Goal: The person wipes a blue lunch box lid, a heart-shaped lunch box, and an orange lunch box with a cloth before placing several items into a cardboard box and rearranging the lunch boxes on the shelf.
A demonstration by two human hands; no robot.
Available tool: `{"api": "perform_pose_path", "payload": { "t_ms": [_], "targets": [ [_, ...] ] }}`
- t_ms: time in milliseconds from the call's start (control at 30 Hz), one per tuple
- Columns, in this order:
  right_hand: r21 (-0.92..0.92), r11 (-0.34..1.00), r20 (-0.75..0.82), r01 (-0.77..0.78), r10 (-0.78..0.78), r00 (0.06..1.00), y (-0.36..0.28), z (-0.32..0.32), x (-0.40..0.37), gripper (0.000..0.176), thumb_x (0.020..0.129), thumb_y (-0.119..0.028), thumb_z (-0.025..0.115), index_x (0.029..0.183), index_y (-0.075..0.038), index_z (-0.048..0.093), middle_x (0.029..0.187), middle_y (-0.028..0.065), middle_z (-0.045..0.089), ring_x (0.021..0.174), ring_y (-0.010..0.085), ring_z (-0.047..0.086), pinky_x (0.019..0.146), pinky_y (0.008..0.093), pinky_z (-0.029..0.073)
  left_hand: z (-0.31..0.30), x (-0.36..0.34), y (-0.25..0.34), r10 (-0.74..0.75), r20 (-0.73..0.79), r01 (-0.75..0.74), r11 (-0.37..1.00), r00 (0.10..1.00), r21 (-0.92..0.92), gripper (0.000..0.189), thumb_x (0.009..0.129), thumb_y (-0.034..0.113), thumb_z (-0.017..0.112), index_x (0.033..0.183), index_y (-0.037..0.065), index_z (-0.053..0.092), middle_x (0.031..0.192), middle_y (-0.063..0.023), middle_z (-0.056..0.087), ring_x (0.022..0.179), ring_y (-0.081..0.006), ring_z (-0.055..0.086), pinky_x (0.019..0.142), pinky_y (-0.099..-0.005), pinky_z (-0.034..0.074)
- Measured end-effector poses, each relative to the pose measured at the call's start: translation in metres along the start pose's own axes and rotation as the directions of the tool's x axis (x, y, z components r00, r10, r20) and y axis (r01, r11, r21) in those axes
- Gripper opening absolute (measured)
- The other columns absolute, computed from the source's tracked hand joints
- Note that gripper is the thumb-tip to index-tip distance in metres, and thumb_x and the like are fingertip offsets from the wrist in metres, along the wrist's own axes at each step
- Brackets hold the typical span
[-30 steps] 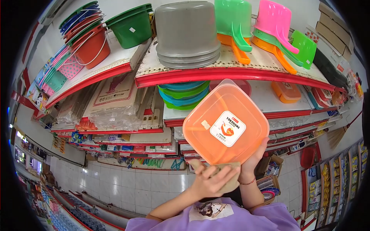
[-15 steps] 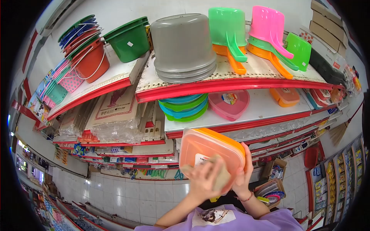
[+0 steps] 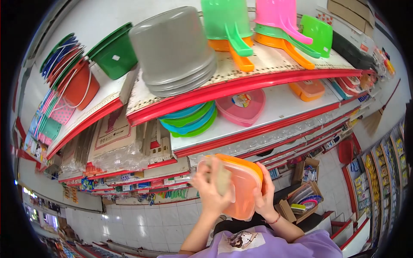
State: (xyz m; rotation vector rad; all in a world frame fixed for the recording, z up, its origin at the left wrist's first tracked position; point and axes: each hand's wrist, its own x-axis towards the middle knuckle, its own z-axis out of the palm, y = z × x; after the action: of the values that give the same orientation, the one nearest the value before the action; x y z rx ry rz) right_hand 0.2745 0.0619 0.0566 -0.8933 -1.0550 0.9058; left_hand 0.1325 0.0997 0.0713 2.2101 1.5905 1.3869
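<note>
An orange plastic box with a clear lid (image 3: 244,189) is held up in front of my chest, tilted with its lid towards me. My right hand (image 3: 266,193) grips its right edge, thumb on the lid side and fingers round the side. Bunched in my left hand (image 3: 211,185) is a beige cloth (image 3: 220,177), which lies against the left part of the lid. The cloth and fingers are blurred and cover the white label seen there before.
Above the box, a red-edged shelf (image 3: 241,86) bears grey tubs (image 3: 172,51) and dippers (image 3: 234,26). The shelf below holds a pink heart-shaped box (image 3: 241,107), blue and green lids (image 3: 189,119) and another orange box (image 3: 308,89). Cartons (image 3: 306,195) stand on the floor at right.
My left hand has moved the cloth from the lid's lower right to its upper left. The view has shifted and tilted, and the box appears a little lower and further left.
</note>
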Motion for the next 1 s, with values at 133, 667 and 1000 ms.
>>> {"api": "perform_pose_path", "payload": {
  "t_ms": [133, 667, 1000],
  "targets": [
    [-0.237, 0.971, 0.056, 0.024, -0.012, 0.998, -0.012, -0.015, 0.002, 0.077, 0.066, -0.018, 0.074, 0.128, 0.006, 0.036, 0.112, 0.0176, 0.055, 0.101, 0.0227, 0.056, 0.088, 0.0318, 0.043, 0.009, 0.023, -0.020, -0.088, -0.030, 0.081, 0.982, 0.996, -0.169, 0.062, 0.063, 0.021, 0.065, 0.123, 0.009, 0.053, 0.107, -0.0128, 0.047, 0.099, -0.0296, 0.041, 0.088, -0.0395, 0.028],
    [-0.422, 0.837, 0.211, 0.348, -0.282, 0.936, -0.049, -0.111, 0.021, 0.065, 0.048, -0.022, 0.075, 0.103, 0.008, 0.058, 0.098, 0.0193, 0.065, 0.083, 0.0252, 0.067, 0.073, 0.0287, 0.052, 0.024, 0.063, 0.044, 0.490, 0.172, -0.404, 0.835, 0.854, -0.374, 0.050, 0.058, 0.042, 0.071, 0.095, 0.008, 0.068, 0.098, -0.0032, 0.065, 0.087, -0.0231, 0.053, 0.082, -0.0345, 0.031],
    [0.306, 0.952, -0.271, -0.009, 0.097, 0.958, -0.056, -0.160, 0.009, 0.082, 0.059, -0.044, 0.073, 0.114, 0.011, 0.046, 0.105, 0.0150, 0.058, 0.094, 0.0201, 0.058, 0.083, 0.0303, 0.046, 0.051, 0.060, 0.065, 0.211, 0.419, 0.334, 0.344, 0.883, -0.877, 0.081, 0.081, 0.059, 0.049, 0.118, -0.013, 0.048, 0.133, -0.0213, 0.040, 0.114, -0.0278, 0.046, 0.097, -0.0362, 0.034]
  ]
}}
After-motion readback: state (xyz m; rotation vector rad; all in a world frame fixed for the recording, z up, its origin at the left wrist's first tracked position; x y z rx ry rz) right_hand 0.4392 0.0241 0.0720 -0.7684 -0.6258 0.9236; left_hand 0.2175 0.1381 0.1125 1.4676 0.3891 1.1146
